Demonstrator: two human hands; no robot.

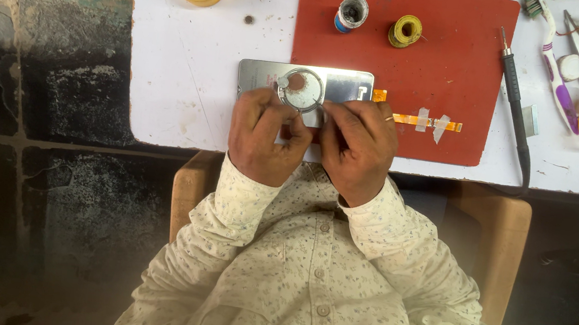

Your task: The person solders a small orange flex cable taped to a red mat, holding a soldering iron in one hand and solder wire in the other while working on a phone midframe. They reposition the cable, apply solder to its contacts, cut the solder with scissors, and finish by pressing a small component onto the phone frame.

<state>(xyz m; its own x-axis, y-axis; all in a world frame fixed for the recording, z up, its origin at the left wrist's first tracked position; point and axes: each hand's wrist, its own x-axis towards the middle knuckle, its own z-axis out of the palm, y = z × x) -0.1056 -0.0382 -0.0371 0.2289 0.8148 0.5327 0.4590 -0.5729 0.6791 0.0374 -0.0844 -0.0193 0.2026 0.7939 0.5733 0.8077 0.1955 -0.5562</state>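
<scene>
— What does the work sit on?

— A white tabletop (184,63), scuffed and specked, with a rounded near-left corner.

— And under it?

— A plain wooden seat (506,238) (its light brown sides show at both edges).

— The floor?

— Dark, worn stone slabs (58,85), blotched grey and black, with pale seams. Daylight is even.

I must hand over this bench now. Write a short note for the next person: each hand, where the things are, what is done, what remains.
Left hand: fingers pressing on the silver phone, beside the round metal ring lying on it.
Right hand: fingertips at the ring's right edge, holding it down.
Phone lies flat across the white table and the red mat.
Done: amber tape strip is stuck on the mat beside the phone.
Left: cannot tell whether the ring is fixed; soldering iron lies unused at the mat's right.
</scene>
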